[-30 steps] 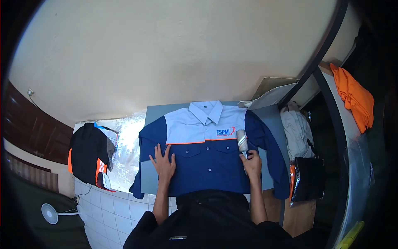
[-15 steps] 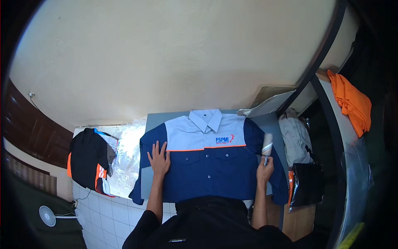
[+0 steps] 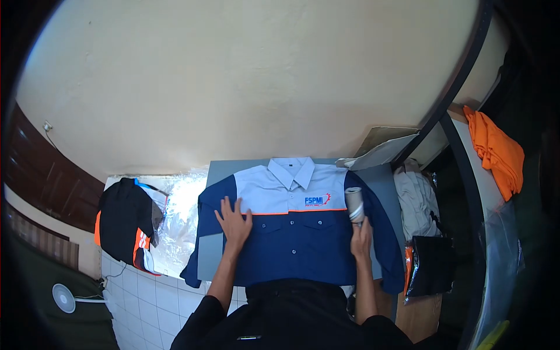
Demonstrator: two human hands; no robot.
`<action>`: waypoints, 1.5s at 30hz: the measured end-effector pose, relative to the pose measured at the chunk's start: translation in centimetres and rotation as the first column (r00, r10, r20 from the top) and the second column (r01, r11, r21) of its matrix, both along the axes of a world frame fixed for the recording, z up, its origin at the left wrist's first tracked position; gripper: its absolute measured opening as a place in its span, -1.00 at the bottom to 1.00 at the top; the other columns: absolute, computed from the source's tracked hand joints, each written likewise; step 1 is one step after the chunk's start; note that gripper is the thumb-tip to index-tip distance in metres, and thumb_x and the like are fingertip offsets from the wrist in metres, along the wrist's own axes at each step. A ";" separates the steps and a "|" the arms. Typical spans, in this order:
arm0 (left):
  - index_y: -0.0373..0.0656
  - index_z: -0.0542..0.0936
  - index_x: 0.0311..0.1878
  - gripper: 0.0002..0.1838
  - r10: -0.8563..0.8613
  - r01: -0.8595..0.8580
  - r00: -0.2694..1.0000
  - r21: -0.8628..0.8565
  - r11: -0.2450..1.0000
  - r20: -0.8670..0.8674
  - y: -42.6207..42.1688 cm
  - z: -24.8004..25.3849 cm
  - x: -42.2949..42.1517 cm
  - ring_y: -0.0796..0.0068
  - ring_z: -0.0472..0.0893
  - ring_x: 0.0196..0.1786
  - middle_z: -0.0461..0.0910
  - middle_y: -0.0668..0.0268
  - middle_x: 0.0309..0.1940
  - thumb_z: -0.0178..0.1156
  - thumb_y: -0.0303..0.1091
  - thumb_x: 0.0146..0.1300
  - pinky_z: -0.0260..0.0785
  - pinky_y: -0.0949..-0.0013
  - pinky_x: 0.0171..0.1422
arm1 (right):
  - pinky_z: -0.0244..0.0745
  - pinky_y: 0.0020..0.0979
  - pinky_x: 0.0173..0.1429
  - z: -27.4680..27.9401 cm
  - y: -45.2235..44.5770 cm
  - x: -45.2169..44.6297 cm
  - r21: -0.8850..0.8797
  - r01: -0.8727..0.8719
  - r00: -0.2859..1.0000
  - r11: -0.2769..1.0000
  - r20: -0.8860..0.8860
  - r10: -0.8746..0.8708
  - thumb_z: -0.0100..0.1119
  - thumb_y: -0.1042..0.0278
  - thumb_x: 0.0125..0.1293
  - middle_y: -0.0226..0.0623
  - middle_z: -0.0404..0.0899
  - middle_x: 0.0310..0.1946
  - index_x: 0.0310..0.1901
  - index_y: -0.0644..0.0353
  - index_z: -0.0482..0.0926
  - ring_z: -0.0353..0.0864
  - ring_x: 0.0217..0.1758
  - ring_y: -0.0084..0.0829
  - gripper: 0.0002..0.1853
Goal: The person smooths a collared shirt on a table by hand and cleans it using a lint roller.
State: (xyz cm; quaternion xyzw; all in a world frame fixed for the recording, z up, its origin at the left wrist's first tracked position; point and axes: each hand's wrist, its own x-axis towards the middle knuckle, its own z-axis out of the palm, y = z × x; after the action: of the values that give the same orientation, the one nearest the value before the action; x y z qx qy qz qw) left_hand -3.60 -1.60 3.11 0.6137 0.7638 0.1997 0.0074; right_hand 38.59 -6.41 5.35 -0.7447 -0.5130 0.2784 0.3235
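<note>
A work shirt [image 3: 291, 245] lies front side up, buttoned, with a pale grey-blue yoke, navy body and sleeves, orange piping and an FSPMI logo [image 3: 315, 200]. My left hand [image 3: 235, 224] is spread over the shirt's left chest near the piping, fingers apart and holding nothing. In my right hand [image 3: 360, 236] is the handle of a lint roller [image 3: 354, 204]. Its roll is over the shirt near the right shoulder seam, beside the logo; whether it touches the cloth I cannot tell.
The grey table [image 3: 211, 256] carries the shirt. Left of it are clear plastic wrapping [image 3: 185, 216] and a black-and-orange garment [image 3: 125, 216]. At right lie a pale folded garment [image 3: 415, 198], a black packaged garment [image 3: 431, 265] and orange cloth [image 3: 496, 154]. A white fan [image 3: 64, 298] stands lower left.
My right hand has brought the lint roller leftward, from the sleeve toward the logo. My left hand has shifted right and slightly up across the shirt.
</note>
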 end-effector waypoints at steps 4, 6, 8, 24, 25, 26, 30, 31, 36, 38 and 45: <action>0.27 0.49 0.66 -0.37 -0.221 0.220 0.973 -0.019 0.975 -0.062 -1.5 -0.3 2.0 -0.09 0.11 0.83 0.19 -0.01 0.77 0.20 0.06 0.58 -0.27 -0.51 0.79 | -0.19 0.12 0.89 -1.1 1.5 -1.0 0.120 -0.266 0.957 0.956 0.152 0.247 0.03 0.30 0.65 0.24 0.28 0.68 0.64 0.46 0.24 0.15 0.81 0.14 -0.35; 0.36 0.44 0.70 -0.36 -0.208 0.206 0.978 -0.064 0.976 -0.033 -2.2 -0.9 2.3 -0.08 0.09 0.84 0.16 0.02 0.79 0.16 0.10 0.61 -0.28 -0.50 0.80 | -0.20 0.15 0.89 -1.9 1.2 -1.0 0.090 -0.356 0.918 0.930 0.220 0.330 0.04 0.34 0.64 0.19 0.28 0.69 0.64 0.44 0.25 0.14 0.82 0.11 -0.36; 0.40 0.39 0.73 -0.35 -0.207 0.203 0.978 -0.097 0.974 -0.033 -1.8 -1.0 2.2 -0.05 0.05 0.85 0.11 0.04 0.82 0.10 0.14 0.64 -0.30 -0.49 0.81 | -0.17 0.14 0.89 -2.5 1.1 -1.3 0.067 -0.342 0.899 0.938 0.316 0.305 0.09 0.35 0.59 0.07 0.32 0.69 0.63 0.38 0.28 0.18 0.81 0.02 -0.35; 0.06 0.85 0.07 -0.70 -0.372 0.352 0.903 0.124 0.928 0.214 -4.4 1.2 2.0 0.26 0.55 -0.05 0.58 0.30 -0.07 0.57 -0.20 0.30 0.29 0.15 0.05 | 0.15 0.08 0.81 -3.7 1.3 -2.4 0.233 -0.267 0.867 0.935 0.482 0.127 0.16 0.38 0.43 0.02 0.60 0.50 0.46 0.39 0.53 0.52 0.63 -0.02 -0.41; 0.06 0.86 0.07 -0.71 -0.358 0.341 0.911 0.115 0.933 0.206 -4.4 1.1 2.1 0.26 0.56 -0.05 0.58 0.30 -0.06 0.57 -0.21 0.30 0.30 0.15 0.06 | 0.15 0.08 0.80 -3.7 1.2 -2.5 0.233 -0.271 0.866 0.934 0.482 0.131 0.16 0.38 0.43 0.02 0.60 0.50 0.46 0.38 0.53 0.52 0.63 -0.02 -0.42; 0.07 0.86 0.07 -0.72 -0.349 0.332 0.914 0.113 0.937 0.208 -4.3 1.0 2.2 0.25 0.56 -0.04 0.58 0.30 -0.06 0.57 -0.21 0.31 0.30 0.15 0.06 | 0.15 0.08 0.80 -3.8 1.2 -2.4 0.234 -0.271 0.867 0.934 0.480 0.131 0.16 0.38 0.42 0.01 0.60 0.50 0.45 0.38 0.54 0.52 0.63 -0.02 -0.42; 0.09 0.84 0.06 -0.76 -0.322 0.303 0.923 0.117 0.946 0.211 -4.4 0.4 2.6 0.25 0.57 -0.02 0.58 0.30 -0.05 0.53 -0.19 0.36 0.28 0.12 0.07 | 0.17 0.09 0.79 -3.8 1.2 -2.4 0.244 -0.268 0.868 0.932 0.480 0.124 0.19 0.39 0.41 -0.01 0.61 0.50 0.44 0.38 0.55 0.52 0.63 -0.02 -0.42; 0.09 0.83 0.07 -0.76 -0.314 0.294 0.926 0.123 0.948 0.209 -4.3 0.3 2.7 0.25 0.57 -0.01 0.58 0.30 -0.04 0.51 -0.19 0.38 0.27 0.11 0.08 | 0.17 0.09 0.79 -3.8 1.3 -2.4 0.250 -0.271 0.867 0.930 0.482 0.124 0.19 0.39 0.40 -0.01 0.61 0.50 0.44 0.38 0.55 0.52 0.63 -0.03 -0.42; 0.03 0.79 0.09 -0.77 -0.300 0.283 0.939 0.118 0.952 0.170 -4.4 0.1 3.2 0.19 0.56 0.06 0.58 0.26 0.00 0.46 -0.19 0.43 0.28 0.08 0.12 | 0.19 0.08 0.78 -3.5 1.4 -2.4 0.243 -0.267 0.869 0.932 0.480 0.124 0.20 0.40 0.40 -0.01 0.61 0.50 0.44 0.37 0.56 0.54 0.62 -0.02 -0.42; 0.01 0.78 0.09 -0.77 -0.292 0.278 0.940 0.098 0.956 0.175 -4.5 0.3 3.2 0.17 0.56 0.09 0.58 0.25 0.01 0.44 -0.18 0.45 0.28 0.07 0.14 | 0.19 0.08 0.78 -3.5 1.3 -2.5 0.244 -0.265 0.871 0.933 0.475 0.123 0.20 0.40 0.40 -0.01 0.61 0.50 0.45 0.37 0.56 0.54 0.62 -0.02 -0.42; 0.01 0.78 0.07 -0.79 -0.298 0.281 0.938 0.120 0.952 0.174 -4.4 0.3 3.3 0.18 0.55 0.09 0.58 0.25 0.01 0.42 -0.20 0.46 0.27 0.06 0.14 | 0.18 0.08 0.79 -3.6 1.4 -2.4 0.238 -0.262 0.871 0.935 0.476 0.123 0.21 0.40 0.41 0.00 0.61 0.50 0.45 0.37 0.56 0.54 0.62 -0.02 -0.42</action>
State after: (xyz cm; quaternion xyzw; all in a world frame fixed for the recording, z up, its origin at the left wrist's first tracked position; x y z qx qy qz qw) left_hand -0.27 -6.03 3.45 0.6972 0.6507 0.2895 0.0810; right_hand 36.15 -5.01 1.74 -0.6766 -0.6824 0.0484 0.2724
